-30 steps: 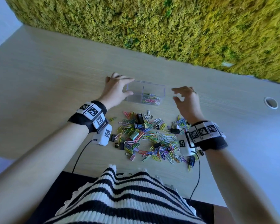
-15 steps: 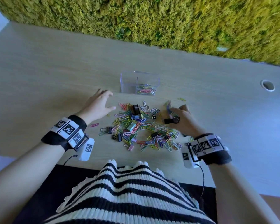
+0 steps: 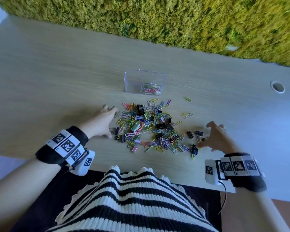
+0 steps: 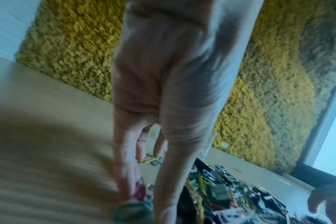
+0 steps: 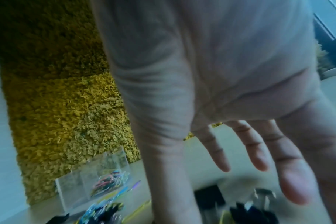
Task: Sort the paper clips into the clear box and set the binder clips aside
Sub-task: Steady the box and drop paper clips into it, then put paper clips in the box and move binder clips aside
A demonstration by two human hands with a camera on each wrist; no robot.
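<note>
Black metal binder clips [image 3: 194, 133] lie mixed in the heap of bright wire paper clips [image 3: 147, 129] on the pale wood desk [image 3: 57, 77]. Both the left hand [image 3: 99, 123] and right hand [image 3: 215, 138] are spread wide, holding nothing. Best to slide black ones away gently, then drop bright ones into the clear plastic box [image 3: 134, 81].

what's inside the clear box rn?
The clear box has a divider. The right compartment holds a small heap of coloured paper clips; the left one looks empty. No binder clips are visible inside. Clips at the bottom of the heap are covered by those above.
</note>
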